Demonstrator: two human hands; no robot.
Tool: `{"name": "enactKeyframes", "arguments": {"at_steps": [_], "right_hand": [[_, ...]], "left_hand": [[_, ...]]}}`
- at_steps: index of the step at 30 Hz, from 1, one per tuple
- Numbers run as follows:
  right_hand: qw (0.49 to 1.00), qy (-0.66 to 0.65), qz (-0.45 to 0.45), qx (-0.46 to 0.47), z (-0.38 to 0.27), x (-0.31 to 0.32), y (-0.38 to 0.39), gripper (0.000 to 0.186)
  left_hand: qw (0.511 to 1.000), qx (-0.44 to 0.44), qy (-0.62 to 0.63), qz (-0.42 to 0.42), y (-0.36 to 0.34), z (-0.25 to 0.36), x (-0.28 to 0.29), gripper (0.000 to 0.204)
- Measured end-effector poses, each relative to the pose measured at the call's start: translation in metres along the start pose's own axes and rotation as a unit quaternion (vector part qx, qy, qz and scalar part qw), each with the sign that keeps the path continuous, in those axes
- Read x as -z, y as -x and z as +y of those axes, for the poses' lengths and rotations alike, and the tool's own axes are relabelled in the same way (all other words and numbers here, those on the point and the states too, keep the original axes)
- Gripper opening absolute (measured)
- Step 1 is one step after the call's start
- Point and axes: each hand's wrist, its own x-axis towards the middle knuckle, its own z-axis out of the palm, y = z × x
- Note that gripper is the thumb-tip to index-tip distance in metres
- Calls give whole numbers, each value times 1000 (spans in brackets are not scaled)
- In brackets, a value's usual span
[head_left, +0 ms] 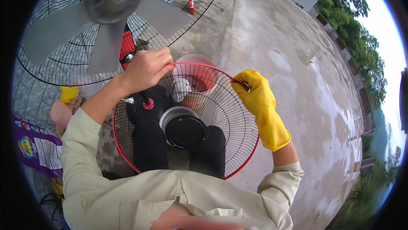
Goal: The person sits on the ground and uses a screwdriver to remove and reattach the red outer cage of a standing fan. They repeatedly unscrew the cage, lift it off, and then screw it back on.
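Note:
A round fan grille of black wire with a red rim stands over my lap, its black round centre plate [185, 131] between my knees. My bare left hand [148, 67] is closed on the far left part of the red rim. On the far right part of that rim, my right hand [257, 96], in a yellow rubber glove, pinches the edge. Through the wires I see a pink bucket [196, 59] with a grey cloth [181, 90] hanging at its left side. Upper left is a fan with grey blades [163, 14] and a black wire grille behind them.
A purple packet [40, 147] lies at the left, near a pink plastic container [61, 112] and a yellow item [68, 94]. Behind the fan blades is a red object [127, 45]. Wet concrete [297, 102] stretches right to a low wall [355, 75] with trees beyond.

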Motion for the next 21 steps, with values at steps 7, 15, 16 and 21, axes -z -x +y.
{"name": "enactKeyframes", "arguments": {"at_steps": [7,15,16,21], "right_hand": [[950,-188,-227,-100,1,42,-21,17],[947,-152,-265,-103,-12,33,-37,19],[949,-135,-268,-99,-12,32,-38,20],[969,-46,-218,-112,-19,29,-31,25]], "left_hand": [[999,4,22,-23,-1,7,15,13],[984,-139,-44,-106,-80,41,-11,10],[979,-150,-44,-132,-85,41,-22,10],[972,-182,-66,-132,-81,39,-42,10]]}}
